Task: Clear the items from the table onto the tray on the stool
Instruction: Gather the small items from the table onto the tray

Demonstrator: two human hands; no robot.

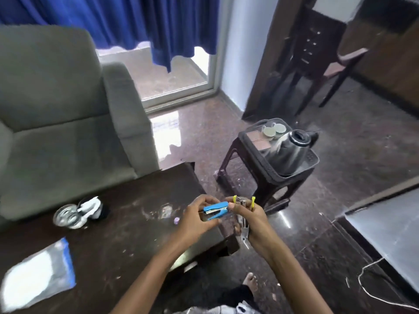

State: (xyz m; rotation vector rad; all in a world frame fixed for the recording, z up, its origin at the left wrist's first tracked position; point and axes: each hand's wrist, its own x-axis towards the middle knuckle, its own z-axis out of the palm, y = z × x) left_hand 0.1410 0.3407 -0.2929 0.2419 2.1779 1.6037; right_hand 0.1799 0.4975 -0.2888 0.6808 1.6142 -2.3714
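Observation:
My left hand [195,219] grips a small blue stapler [215,211] above the right end of the dark wooden table [118,234]. My right hand [251,219] holds a metal tool with yellow tips [244,201], and its thumb touches the stapler's end. On the table lie a glass ashtray [66,216], a white and black crumpled item [94,207], a clear plastic bag with a blue strip [38,271] and a tiny purple piece [176,220]. The dark tray [311,158] sits on a brown stool [231,159] to the right, carrying a kettle [289,152] and two cups [274,130].
A grey sofa [63,114] stands behind the table. Blue curtains [158,26] hang over a glass door. A dark chair [317,55] stands at the back right. A grey surface [390,227] and a white cord [367,284] lie at the right. My foot [250,281] is on the floor.

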